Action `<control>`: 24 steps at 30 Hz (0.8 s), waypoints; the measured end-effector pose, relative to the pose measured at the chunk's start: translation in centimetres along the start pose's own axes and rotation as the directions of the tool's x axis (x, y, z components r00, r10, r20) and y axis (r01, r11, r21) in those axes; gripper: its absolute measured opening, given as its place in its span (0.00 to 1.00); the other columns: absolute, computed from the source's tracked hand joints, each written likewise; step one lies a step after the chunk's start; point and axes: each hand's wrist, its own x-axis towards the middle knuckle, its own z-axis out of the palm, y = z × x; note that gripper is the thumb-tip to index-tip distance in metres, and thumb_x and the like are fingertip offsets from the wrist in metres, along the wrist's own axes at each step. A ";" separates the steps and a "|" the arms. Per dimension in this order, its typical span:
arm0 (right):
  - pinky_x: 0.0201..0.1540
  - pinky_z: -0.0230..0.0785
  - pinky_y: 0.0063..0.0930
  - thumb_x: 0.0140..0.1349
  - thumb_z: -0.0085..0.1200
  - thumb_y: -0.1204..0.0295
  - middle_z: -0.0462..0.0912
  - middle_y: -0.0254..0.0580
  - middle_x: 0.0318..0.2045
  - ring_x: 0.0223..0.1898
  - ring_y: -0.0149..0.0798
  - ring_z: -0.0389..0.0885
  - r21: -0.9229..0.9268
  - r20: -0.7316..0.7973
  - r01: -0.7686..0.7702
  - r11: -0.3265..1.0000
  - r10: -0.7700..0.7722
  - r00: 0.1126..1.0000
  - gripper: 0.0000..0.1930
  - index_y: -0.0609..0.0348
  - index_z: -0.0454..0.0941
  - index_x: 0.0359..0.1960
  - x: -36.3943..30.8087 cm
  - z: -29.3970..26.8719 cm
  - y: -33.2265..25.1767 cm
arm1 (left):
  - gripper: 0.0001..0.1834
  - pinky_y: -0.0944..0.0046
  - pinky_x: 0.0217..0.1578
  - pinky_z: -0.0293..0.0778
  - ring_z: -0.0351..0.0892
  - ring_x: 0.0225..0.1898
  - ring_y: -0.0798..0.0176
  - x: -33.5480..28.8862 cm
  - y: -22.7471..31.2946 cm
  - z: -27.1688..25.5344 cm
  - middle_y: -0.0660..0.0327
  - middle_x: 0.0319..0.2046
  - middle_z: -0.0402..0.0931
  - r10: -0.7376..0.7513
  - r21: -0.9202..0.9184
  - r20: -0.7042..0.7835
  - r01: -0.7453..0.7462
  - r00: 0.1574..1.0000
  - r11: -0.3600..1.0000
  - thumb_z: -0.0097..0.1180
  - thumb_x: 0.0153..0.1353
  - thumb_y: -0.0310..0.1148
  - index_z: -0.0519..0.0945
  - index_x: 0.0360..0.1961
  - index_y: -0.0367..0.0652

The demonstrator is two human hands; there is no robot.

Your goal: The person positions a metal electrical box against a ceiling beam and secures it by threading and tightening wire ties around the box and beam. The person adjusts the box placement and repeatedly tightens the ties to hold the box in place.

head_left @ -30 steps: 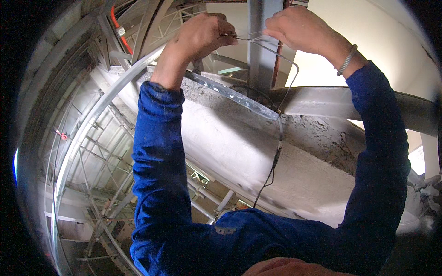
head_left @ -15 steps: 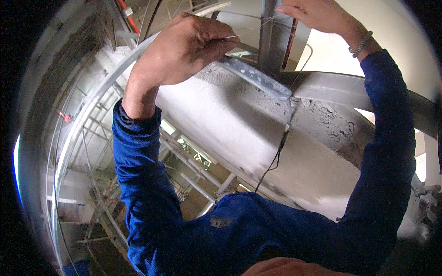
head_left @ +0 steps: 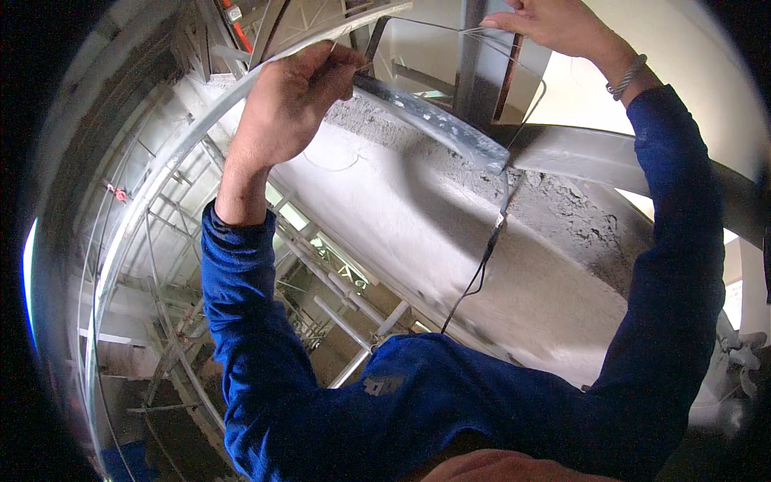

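My left hand [head_left: 293, 104] is closed in a pinch at the upper left, beside the near end of a grey, paint-spattered bar [head_left: 438, 124]. A faint strand shows at its fingertips, and a thin loop hangs below the wrist. At the top right, my right hand [head_left: 554, 26] pinches several strands of thin wire [head_left: 502, 50] between thumb and fingers. A twisted band [head_left: 627, 78] circles that wrist. From the bar's far end hangs a dark cable [head_left: 487, 261], running down toward my chest.
A rough, plastered curved surface [head_left: 418, 217] lies under the bar. Grey metal beams [head_left: 578, 153] cross at the right. On the left, a long curved pipe [head_left: 152, 193] sweeps past scaffold tubes [head_left: 341, 321], with a deep drop below. An orange-red object [head_left: 239, 30] stands at the top.
My left hand has drawn back to the left, away from the right hand, uncovering more of the bar. The right hand stays nearly in place with the wire strands.
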 end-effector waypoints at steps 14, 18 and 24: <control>0.28 0.69 0.39 0.58 0.57 0.48 0.80 0.44 0.19 0.24 0.50 0.79 0.064 0.049 -0.056 0.996 0.053 0.997 0.21 0.53 0.82 0.25 0.0 1.4 0.3 | 0.09 0.67 0.33 0.74 0.77 0.29 0.70 -2.1 1.3 0.5 0.58 0.28 0.81 -0.012 -0.005 -0.064 0.012 0.998 1.000 0.59 0.61 0.28 0.81 0.41 0.36; 0.29 0.69 0.41 0.58 0.57 0.48 0.81 0.44 0.19 0.25 0.50 0.80 0.029 0.068 -0.056 0.998 0.054 0.996 0.20 0.53 0.83 0.25 0.0 1.7 0.4 | 0.07 0.67 0.31 0.73 0.77 0.29 0.70 -2.9 1.6 1.1 0.55 0.26 0.80 0.172 0.025 -0.013 -0.172 0.985 0.985 0.60 0.61 0.27 0.81 0.39 0.35; 0.31 0.69 0.44 0.58 0.56 0.48 0.80 0.46 0.19 0.26 0.52 0.80 -0.034 0.111 -0.128 0.991 0.131 0.985 0.22 0.54 0.82 0.23 0.1 1.9 0.3 | 0.09 0.67 0.38 0.75 0.79 0.34 0.69 -3.0 0.1 1.0 0.58 0.30 0.82 -0.058 -0.071 -0.056 0.054 0.997 0.996 0.58 0.62 0.26 0.80 0.42 0.33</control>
